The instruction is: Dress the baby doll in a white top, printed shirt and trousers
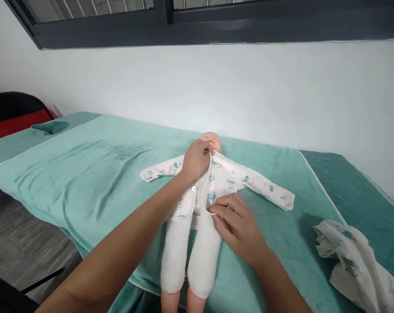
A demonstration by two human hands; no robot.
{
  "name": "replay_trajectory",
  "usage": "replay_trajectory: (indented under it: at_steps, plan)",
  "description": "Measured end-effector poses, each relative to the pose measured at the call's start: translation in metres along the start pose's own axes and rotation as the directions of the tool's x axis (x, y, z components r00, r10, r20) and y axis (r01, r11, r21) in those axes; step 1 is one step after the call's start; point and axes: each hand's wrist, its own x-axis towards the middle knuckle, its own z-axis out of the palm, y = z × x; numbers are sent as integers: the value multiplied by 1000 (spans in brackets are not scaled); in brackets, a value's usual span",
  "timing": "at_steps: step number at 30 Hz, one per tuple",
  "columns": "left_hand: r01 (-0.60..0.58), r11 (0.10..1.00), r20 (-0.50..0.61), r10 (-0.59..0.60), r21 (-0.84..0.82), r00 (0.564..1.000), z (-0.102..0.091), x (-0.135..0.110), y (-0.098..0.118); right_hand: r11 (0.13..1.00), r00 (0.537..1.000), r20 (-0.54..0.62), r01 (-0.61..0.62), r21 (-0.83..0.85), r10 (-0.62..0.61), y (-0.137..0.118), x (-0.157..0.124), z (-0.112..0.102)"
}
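Observation:
A baby doll [212, 138] lies on its back on a green blanket [95, 174], its legs toward me. It wears a white printed baby jacket [228, 178] with both sleeves spread out, and its legs are white down to bare lower ends. The front of the jacket hangs partly open, showing a snap button [194, 188] on one edge. My left hand [197, 160] pinches the jacket at the neckline, just below the doll's head. Lower down, my right hand [238, 224] pinches the bottom corner of the other front edge.
A crumpled printed cloth [358, 265] lies at the right on the bedding. Behind the bed stands a white wall [197, 87] under a dark window frame [197, 30]. A black and red chair or bag [19, 115] is at the far left, above a grey floor [24, 243].

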Motion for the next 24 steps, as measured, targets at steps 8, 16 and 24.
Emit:
replay_trajectory:
  at_steps: [8, 16, 24]
  plan:
    - [70, 982, -126, -93, -174, 988, -8, -19, -12, 911, 978, -78, -152, 383, 195, 11, -3, -11]
    - [36, 876, -87, 7, 481, 996, -79, -94, -108, 632, 497, -407, -470, 615, 766, 56, -6, -14]
    - [277, 711, -153, -236, 646, 960, -120, -106, -148, 600, 488, -359, -559, 572, 796, 56, -6, -2]
